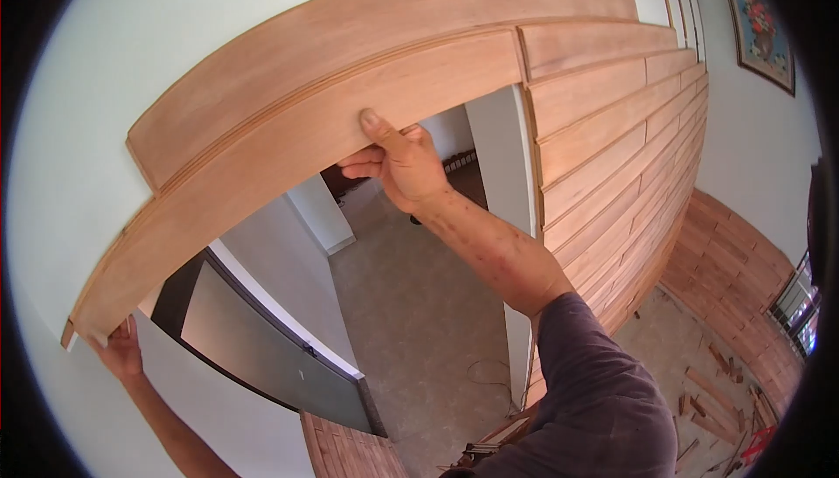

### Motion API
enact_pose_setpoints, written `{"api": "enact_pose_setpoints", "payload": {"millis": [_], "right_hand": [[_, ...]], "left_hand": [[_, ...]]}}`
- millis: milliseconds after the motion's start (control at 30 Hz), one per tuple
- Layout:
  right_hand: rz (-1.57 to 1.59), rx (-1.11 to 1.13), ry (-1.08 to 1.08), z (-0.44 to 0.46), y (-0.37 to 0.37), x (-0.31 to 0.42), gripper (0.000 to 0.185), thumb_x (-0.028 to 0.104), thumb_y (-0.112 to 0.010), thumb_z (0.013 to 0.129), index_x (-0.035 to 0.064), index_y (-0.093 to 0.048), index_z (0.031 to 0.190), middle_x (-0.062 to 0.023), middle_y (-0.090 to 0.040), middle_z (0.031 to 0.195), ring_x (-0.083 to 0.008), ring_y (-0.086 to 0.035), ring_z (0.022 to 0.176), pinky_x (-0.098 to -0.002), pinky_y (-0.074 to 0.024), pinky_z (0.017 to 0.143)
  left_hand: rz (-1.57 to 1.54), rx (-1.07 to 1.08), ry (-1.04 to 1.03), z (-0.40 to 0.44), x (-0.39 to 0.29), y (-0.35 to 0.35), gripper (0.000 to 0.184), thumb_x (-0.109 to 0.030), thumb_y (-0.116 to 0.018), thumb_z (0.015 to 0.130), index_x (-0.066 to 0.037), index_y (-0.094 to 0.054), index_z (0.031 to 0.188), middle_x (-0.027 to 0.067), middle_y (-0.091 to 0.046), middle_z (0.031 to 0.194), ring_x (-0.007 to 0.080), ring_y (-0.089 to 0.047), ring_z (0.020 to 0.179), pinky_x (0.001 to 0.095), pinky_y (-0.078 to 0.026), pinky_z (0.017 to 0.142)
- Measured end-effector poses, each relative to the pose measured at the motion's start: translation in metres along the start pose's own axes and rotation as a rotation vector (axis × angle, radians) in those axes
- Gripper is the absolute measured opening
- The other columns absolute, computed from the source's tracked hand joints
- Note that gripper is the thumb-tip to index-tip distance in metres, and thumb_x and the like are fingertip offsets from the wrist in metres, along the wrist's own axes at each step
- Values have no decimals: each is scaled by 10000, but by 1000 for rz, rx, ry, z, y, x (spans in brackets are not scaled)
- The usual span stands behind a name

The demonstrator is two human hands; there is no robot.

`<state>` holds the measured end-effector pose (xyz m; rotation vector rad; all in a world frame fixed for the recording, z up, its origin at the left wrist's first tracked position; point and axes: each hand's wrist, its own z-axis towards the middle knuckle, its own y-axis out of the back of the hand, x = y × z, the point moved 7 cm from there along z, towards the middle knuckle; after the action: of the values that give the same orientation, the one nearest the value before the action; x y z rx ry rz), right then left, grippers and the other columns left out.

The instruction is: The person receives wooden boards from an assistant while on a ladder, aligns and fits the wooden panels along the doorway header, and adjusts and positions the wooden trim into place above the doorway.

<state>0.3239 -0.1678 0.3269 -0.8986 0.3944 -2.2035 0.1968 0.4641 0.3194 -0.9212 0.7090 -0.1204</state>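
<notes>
A long wooden plank (288,137) spans the top of a doorway, its right end against the boards on the wall. My right hand (404,163) grips its lower edge near the middle, thumb flat on the front face and fingers curled underneath. At the far left end, my left hand (121,351) pinches the plank from below; its fingertips are partly hidden. Directly above, another plank (376,19) lies along the upper edge of the held one. To the right, rows of wooden boards (603,98) cover the wall.
Through the doorway show a tiled floor (402,321) and a dark-framed glass door (262,321). Wood offcuts (712,399) litter the floor at lower right. More planking (734,259) covers the low far wall, and a framed picture (759,28) hangs above.
</notes>
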Motion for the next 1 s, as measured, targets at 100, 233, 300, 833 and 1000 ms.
{"api": "enact_pose_setpoints", "payload": {"millis": [100,233,300,833,1000], "right_hand": [[25,-70,-44,-4,0,3,359,294,-669,924,4,-575,1115,-146,-697,916,-201,-706,710,-312,-603,594],[2,-47,-118,-2,5,-1,356,309,-679,918,9,-612,1097,-132,-700,921,-199,-709,735,-313,-598,616],[39,-56,-117,0,3,-8,338,296,-672,925,6,-618,1089,-128,-700,916,-194,-703,727,-311,-595,613],[60,162,63,16,22,-6,248,216,-669,916,-20,-670,992,-104,-692,851,-153,-651,662,-291,-561,571],[57,37,-80,1,14,5,246,223,-683,908,-12,-672,978,-111,-695,863,-147,-653,666,-284,-561,570]], "left_hand": [[-52,54,-114,47,26,-12,600,-502,-498,967,-45,-445,1351,94,-548,1344,246,-551,1215,452,-525,969],[-42,66,-226,73,30,-14,372,-313,-499,967,-74,-529,1251,69,-612,1218,230,-626,1051,415,-564,878],[-175,-67,-175,55,32,-23,324,-230,-534,940,-53,-558,1211,68,-621,1197,237,-627,1006,402,-561,856],[-98,-86,-37,-27,101,-105,687,-655,-326,966,-92,-566,1278,87,-656,1216,274,-653,1064,443,-581,854],[-109,-68,-74,-44,93,-117,668,-645,-315,973,-108,-573,1276,73,-652,1234,267,-654,1077,449,-587,852]]}}
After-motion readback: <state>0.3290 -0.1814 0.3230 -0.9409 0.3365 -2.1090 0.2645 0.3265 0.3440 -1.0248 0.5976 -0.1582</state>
